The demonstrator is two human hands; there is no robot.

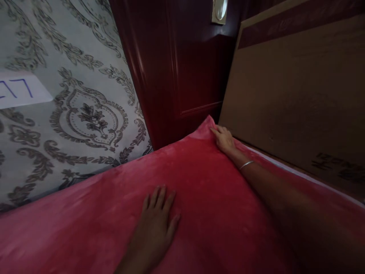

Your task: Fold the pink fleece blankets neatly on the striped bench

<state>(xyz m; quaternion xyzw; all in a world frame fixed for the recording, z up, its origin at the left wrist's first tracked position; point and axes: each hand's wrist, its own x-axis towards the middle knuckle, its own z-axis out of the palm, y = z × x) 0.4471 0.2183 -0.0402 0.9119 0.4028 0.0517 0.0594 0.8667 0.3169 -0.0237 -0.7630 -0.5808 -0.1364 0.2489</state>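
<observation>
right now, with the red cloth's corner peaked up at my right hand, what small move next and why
Probably ease the corner down with the right hand: it peaks up there, while the left hand lies spread on the red cloth, placed to steady it.

at the grip, the right hand [224, 140] is hiding some pink cloth [196, 179]; right of the grip, the cardboard box [285, 83] is running past the frame, its lower print [336, 165] blurring. left of it, a paper slip [25, 91] is losing one end; above, a metal plate [219, 10] is being cut off.
</observation>
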